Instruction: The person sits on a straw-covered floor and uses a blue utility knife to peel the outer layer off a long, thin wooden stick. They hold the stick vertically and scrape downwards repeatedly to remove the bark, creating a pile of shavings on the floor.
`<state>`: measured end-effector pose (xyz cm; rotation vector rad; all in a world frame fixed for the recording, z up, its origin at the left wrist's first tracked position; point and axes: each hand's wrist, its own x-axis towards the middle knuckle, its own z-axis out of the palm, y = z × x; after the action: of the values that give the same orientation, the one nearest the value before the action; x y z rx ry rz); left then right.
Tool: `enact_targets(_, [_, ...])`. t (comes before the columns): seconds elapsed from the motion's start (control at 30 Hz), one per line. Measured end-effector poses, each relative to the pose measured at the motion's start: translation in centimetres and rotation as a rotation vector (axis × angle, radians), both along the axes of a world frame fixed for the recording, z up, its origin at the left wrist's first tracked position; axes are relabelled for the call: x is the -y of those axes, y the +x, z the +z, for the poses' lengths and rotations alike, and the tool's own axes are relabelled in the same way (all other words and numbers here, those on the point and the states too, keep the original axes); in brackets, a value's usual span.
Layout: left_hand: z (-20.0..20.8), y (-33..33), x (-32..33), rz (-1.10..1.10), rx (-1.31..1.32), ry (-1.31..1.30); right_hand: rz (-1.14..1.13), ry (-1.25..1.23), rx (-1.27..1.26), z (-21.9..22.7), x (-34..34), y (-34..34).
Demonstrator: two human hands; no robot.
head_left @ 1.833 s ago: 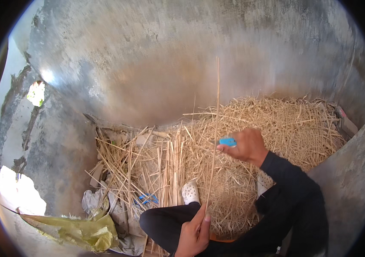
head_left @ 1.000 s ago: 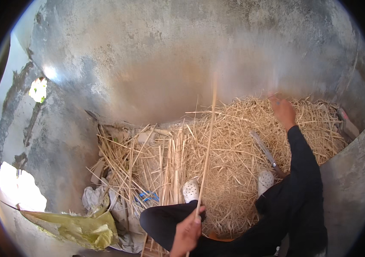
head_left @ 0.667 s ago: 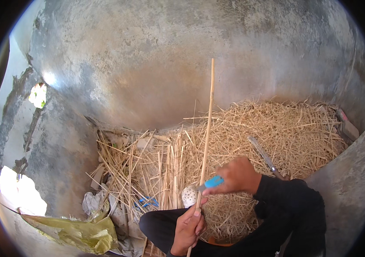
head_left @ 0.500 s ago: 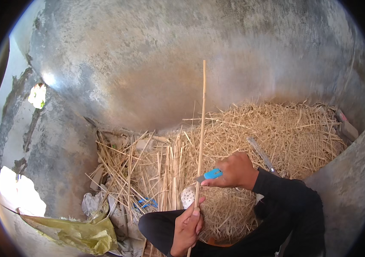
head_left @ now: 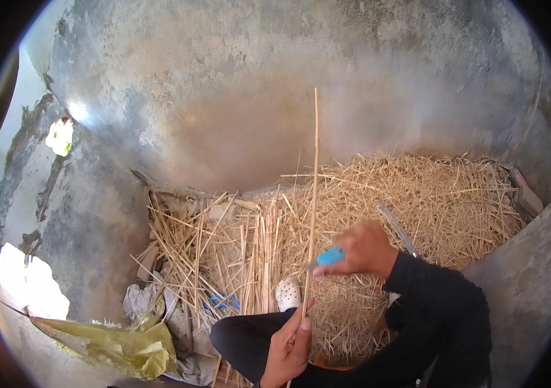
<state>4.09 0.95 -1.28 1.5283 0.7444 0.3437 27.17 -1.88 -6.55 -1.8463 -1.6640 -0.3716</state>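
A long, thin bamboo strip (head_left: 315, 168) stands nearly upright in the picture, its far tip against the grey wall. Near its lower end my left hand (head_left: 286, 352) is closed around it, thumb lying along the strip. Farther up, my right hand (head_left: 360, 249) grips a blue-handled utility knife (head_left: 331, 256). The knife's blade is at the strip, slightly blurred; whether it cuts in cannot be made out. Behind the strip, a white clog with holes (head_left: 287, 294) shows on my foot.
Shavings (head_left: 417, 194) are heaped to the right, with a long metal blade (head_left: 397, 227) on them. Split strips (head_left: 259, 258) lie left of centre, near a blue-handled tool (head_left: 222, 302). A yellowish sack (head_left: 117, 346) is at lower left. Concrete walls (head_left: 236, 84) enclose the space.
The bamboo strip looks narrower now, as if turned in my left hand. My right hand with the knife has shifted slightly right and up. The whole view has moved a little.
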Motion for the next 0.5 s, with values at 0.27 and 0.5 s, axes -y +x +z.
enact_targets(0.27, [-0.1, -0.7, -0.3, -0.03, 0.023, 0.078, -0.064, 0.126, 0.029, 0.5, -1.8, 3.2])
enact_targets(0.5, [0.1, -0.9, 1.8, -0.033, -0.008, 0.051, -0.198, 0.078, 0.016, 0.5, -2.3, 6.4])
